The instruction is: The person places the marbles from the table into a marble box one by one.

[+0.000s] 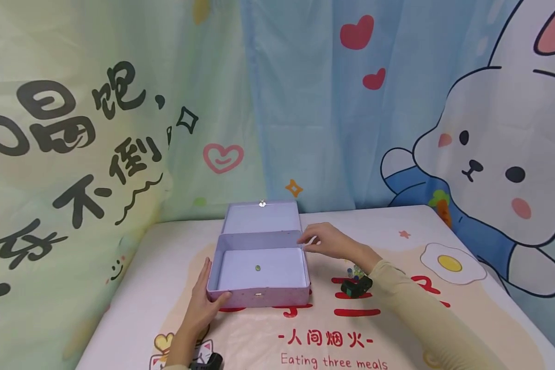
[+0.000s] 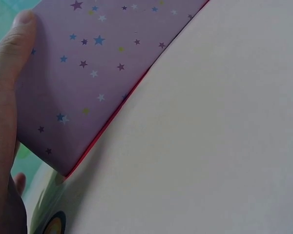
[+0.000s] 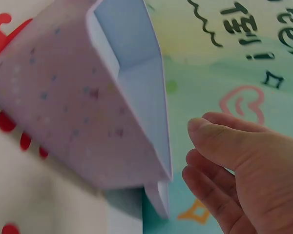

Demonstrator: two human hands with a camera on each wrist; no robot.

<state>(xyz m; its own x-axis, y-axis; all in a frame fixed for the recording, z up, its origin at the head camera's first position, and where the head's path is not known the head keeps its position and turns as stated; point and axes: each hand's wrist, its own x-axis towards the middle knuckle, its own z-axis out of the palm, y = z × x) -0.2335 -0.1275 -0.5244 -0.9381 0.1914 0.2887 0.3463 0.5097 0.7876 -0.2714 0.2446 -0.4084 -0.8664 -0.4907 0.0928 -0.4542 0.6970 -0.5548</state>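
Observation:
A lilac hinged box (image 1: 259, 297) with star prints stands on the table, its lid (image 1: 261, 218) tilted back. One small green piece (image 1: 258, 267), too small to identify, lies on the white bottom inside. My left hand (image 1: 201, 308) holds the front left corner, with the thumb (image 2: 14, 48) on the starred front and the fingers along the left side. By the box's right rear edge is my right hand (image 1: 328, 240), fingers loosely bent. In the right wrist view, a gap separates the right hand (image 3: 234, 165) from the box, and nothing shows between its fingers.
A small cluster of green and blue bits (image 1: 358, 271) lies right of the box, partly behind the right wrist camera (image 1: 356, 287). The table is covered by a printed cloth (image 1: 333, 329). A printed curtain (image 1: 300, 103) hangs directly behind the table.

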